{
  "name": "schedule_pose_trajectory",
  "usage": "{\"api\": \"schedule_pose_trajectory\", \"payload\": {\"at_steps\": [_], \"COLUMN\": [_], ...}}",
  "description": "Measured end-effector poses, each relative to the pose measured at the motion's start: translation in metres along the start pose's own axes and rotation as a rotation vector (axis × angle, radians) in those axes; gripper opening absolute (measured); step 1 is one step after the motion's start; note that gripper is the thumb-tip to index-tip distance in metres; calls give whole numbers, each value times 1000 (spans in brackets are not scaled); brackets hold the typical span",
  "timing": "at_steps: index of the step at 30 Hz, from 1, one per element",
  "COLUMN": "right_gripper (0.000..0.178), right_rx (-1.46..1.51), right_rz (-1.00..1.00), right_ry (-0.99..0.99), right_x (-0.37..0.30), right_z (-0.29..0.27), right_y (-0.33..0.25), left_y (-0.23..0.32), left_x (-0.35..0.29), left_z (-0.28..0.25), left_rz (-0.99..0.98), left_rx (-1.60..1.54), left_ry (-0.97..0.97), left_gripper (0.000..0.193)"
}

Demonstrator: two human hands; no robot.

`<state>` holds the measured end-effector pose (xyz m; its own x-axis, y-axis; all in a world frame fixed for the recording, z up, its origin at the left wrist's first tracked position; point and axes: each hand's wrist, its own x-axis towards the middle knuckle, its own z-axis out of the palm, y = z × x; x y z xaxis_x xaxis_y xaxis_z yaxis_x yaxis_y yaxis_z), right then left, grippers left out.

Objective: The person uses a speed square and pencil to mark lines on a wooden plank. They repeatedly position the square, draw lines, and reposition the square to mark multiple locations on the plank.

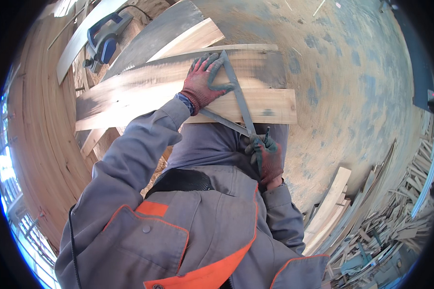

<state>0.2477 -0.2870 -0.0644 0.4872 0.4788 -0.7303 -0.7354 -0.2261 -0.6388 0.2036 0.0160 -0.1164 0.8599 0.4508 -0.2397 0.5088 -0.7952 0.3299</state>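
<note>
My left hand [205, 79], in a red and dark grey work glove, lies with fingers spread on the wooden boards [144, 89] in front of me. Its thumb and fingertips touch a grey metal triangle square [238, 95]. One long bar of the square crosses the boards, and a second bar [224, 121] slants away under my left wrist. The near corner juts past the boards' edge, over my lap. At that corner my right hand [269, 156], gloved alike, is closed around a thin dark pencil [267, 134]. Whether its fingers also grip the square is hard to make out.
A blue and grey power saw [103, 41] with a cord rests at the upper left, beside a dark-stained board [159, 36]. Wide planks [48, 106] run along the left. Cut strips [329, 207] and scrap wood [400, 236] are heaped at the lower right. Sawdust covers the floor [337, 96].
</note>
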Motion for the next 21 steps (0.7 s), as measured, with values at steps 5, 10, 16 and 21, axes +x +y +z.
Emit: {"api": "schedule_pose_trajectory", "payload": {"at_steps": [5,10,16,21], "right_gripper": [16,22,22,22], "right_rx": [-73,-146,-118,-47], "right_rz": [12,-1,1,9], "right_ry": [15,51,45,45], "right_x": [1,7,10,8], "right_z": [1,-2,-6,-4], "right_y": [1,9,14,14], "left_y": [-3,-6,-4,-3], "left_x": [-2,-2,-3,-1], "left_z": [4,7,6,5], "left_rz": [22,75,52,93], "left_rx": [-23,-52,-3,-1], "left_ry": [33,91,51,68], "left_gripper": [100,98,97,99]}}
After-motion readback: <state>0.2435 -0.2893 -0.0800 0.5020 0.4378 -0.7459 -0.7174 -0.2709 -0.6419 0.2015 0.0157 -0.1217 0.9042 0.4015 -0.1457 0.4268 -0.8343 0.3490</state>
